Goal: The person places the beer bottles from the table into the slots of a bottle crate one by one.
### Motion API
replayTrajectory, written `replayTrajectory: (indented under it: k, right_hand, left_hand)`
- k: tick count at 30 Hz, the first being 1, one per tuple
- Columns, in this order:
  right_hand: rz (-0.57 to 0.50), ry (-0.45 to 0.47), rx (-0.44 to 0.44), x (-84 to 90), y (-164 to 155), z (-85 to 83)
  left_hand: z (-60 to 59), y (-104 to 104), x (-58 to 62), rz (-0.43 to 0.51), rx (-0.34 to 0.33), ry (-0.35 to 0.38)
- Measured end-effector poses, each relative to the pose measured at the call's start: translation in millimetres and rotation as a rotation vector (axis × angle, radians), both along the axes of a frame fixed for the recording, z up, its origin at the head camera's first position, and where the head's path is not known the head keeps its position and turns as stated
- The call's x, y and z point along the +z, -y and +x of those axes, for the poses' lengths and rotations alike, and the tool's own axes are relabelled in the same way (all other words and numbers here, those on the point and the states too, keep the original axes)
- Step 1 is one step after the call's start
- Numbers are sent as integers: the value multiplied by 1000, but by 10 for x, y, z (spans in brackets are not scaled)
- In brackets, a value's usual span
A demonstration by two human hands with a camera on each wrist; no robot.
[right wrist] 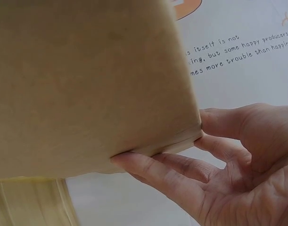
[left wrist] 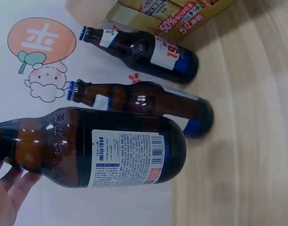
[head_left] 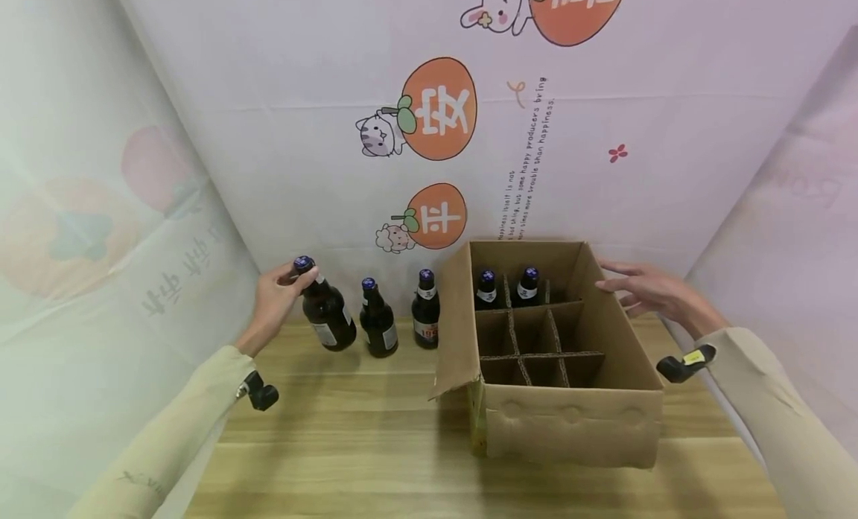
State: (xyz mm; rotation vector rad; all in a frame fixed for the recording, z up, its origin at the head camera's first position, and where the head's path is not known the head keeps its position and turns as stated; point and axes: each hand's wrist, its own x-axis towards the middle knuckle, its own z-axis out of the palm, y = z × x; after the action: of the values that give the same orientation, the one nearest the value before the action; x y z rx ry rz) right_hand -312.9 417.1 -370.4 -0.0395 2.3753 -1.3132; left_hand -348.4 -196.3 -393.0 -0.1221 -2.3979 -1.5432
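One dark glass bottle (head_left: 328,314), neck pinched in the left hand's (head_left: 273,295) grip, is tilted, its long axis slanting down rightward, left of two standing bottles (head_left: 379,329) and the divided cardboard box (head_left: 573,433), whose right side the right hand (head_left: 653,290) touches with extended fingers.

Carton (head_left: 573,430): red print (left wrist: 174,24) on its side reads "50%" and "5亿", other characters unclear. Wall cloth (head_left: 302,169) behind the carton: orange fruit (head_left: 438,240) nearest the carton bears "平", next one up "安"; black lettering (head_left: 541,143) includes "some happy producers bring" and "more trouble than happiness." Held bottle (head_left: 328,318), left of the carton: white label (left wrist: 127,157) shows "1998", barcode, illegible fine print. Bottle nearest the carton (head_left: 426,312): label number begins "19".
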Motion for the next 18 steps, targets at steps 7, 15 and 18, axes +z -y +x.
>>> replayTrajectory:
  k: [7, 15, 18]
  right_hand:
    - [13, 8, -23, -27, 25, 21]
    - [12, 4, -21, -13, 6, 7]
    - [18, -8, -15, -5, 1, 23]
  left_hand:
    - [-14, -78, 234, -64, -11, -31]
    - [-21, -227, 566, -69, 6, -55]
    - [-19, -283, 681, -60, -3, -59]
